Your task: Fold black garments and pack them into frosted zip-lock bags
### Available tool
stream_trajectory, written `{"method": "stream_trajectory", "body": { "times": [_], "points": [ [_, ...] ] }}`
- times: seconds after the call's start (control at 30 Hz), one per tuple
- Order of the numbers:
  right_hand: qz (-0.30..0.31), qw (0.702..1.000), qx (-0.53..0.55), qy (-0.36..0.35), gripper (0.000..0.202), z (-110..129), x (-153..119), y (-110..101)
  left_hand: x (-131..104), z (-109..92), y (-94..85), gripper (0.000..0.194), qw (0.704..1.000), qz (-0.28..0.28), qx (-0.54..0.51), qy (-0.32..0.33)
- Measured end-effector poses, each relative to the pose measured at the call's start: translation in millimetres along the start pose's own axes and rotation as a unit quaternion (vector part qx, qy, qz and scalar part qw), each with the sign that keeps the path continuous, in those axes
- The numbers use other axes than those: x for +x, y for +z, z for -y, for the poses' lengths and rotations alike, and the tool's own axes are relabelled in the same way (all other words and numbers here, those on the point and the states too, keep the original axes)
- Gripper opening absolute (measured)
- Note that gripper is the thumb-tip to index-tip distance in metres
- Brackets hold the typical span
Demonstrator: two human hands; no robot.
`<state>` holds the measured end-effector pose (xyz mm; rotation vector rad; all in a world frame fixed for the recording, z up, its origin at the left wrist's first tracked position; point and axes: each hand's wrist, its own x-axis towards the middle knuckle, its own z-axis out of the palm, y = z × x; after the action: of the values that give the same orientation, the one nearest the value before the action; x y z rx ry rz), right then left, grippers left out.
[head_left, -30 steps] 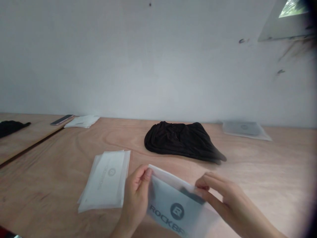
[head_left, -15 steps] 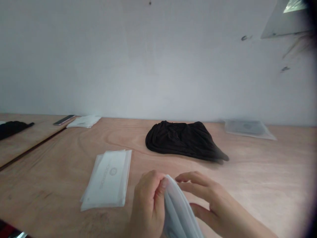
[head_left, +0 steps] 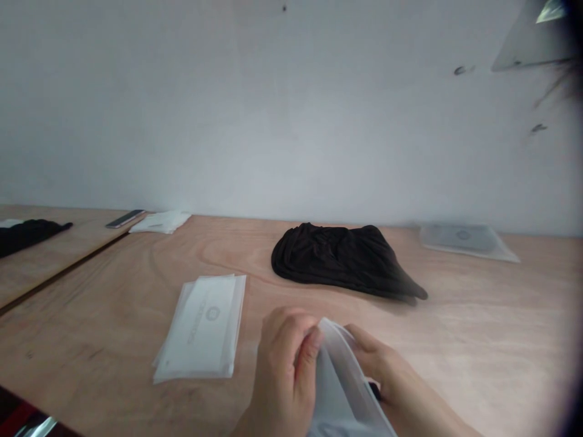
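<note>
A frosted translucent bag [head_left: 341, 388] is held up near the bottom edge of the head view. My left hand [head_left: 291, 364] pinches its upper left corner between thumb and fingers. Behind the bag's right side is my right hand [head_left: 387, 370], its fingertips hidden by the bag. A small black thing [head_left: 375, 390] shows between the right hand and the bag's edge. Beyond the hands lies a folded black cloth [head_left: 341, 261]. To their left, frosted bags with a printed logo [head_left: 200, 328] lie stacked flat on the wooden table [head_left: 109, 328].
At the back right lies another frosted bag [head_left: 469, 240]. White sheets [head_left: 160, 221] and a dark flat phone-like object [head_left: 126, 218] lie at the back left, near a table seam. More black cloth [head_left: 30, 235] is at the far left. A pale wall stands behind.
My right hand has moved in against the bag, its fingers now behind it. The bag's top edge has spread wider. The view has shifted slightly.
</note>
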<state>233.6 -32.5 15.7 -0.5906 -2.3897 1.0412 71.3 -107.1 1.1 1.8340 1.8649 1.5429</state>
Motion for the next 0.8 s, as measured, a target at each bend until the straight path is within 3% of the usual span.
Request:
{"method": "stream_trajectory", "body": {
  "times": [0.07, 0.1, 0.13, 0.2, 0.27, 0.33, 0.37, 0.4, 0.5, 0.6, 0.7, 0.8],
  "points": [
    [-0.047, 0.997, 0.052, 0.016, 0.024, -4, -2, 0, -4, 8, -3.1, 0.038, 0.997, -0.063, -0.024, -0.039],
    [-0.077, 0.993, 0.089, 0.034, 0.027, -7, -4, 0, -7, 11, -4.0, 0.052, 0.993, -0.065, -0.061, -0.076],
    [-0.102, 0.985, 0.129, 0.058, 0.03, -11, -7, 0, -11, 14, -4.4, 0.058, 0.986, -0.039, -0.113, -0.12],
    [-0.125, 0.965, 0.199, 0.114, 0.035, -19, -11, 2, -17, 20, -6.1, 0.051, 0.951, 0.06, -0.223, -0.208],
    [-0.142, 0.938, 0.265, 0.174, 0.04, -29, -12, 2, -19, 30, -15.7, 0.042, 0.926, 0.087, -0.247, -0.273],
    [-0.177, 0.901, 0.326, 0.226, 0.051, -41, -11, -3, -15, 49, -40.6, 0.041, 0.934, 0.009, -0.177, -0.31],
    [-0.186, 0.887, 0.342, 0.248, 0.056, -48, -11, -7, -12, 62, -59.0, 0.041, 0.94, -0.039, -0.124, -0.316],
    [-0.179, 0.884, 0.34, 0.267, 0.058, -56, -11, -13, -7, 78, -80.1, 0.042, 0.942, -0.051, -0.079, -0.323],
    [-0.124, 0.927, 0.225, 0.272, 0.053, -79, -15, -27, 9, 126, -142.9, 0.048, 0.941, 0.007, 0.053, -0.334],
    [-0.122, 0.961, 0.085, 0.232, 0.043, -96, -24, -32, 20, 150, -174.2, 0.052, 0.923, -0.028, 0.276, -0.265],
    [-0.049, 0.972, 0.005, 0.232, 0.03, -103, -31, -28, 23, 137, -161.6, 0.04, 0.921, -0.033, 0.339, -0.19],
    [-0.015, 0.966, -0.062, 0.25, 0.021, -106, -30, -23, 25, 107, -122.4, 0.027, 0.956, 0.007, 0.277, -0.099]
  ]
}}
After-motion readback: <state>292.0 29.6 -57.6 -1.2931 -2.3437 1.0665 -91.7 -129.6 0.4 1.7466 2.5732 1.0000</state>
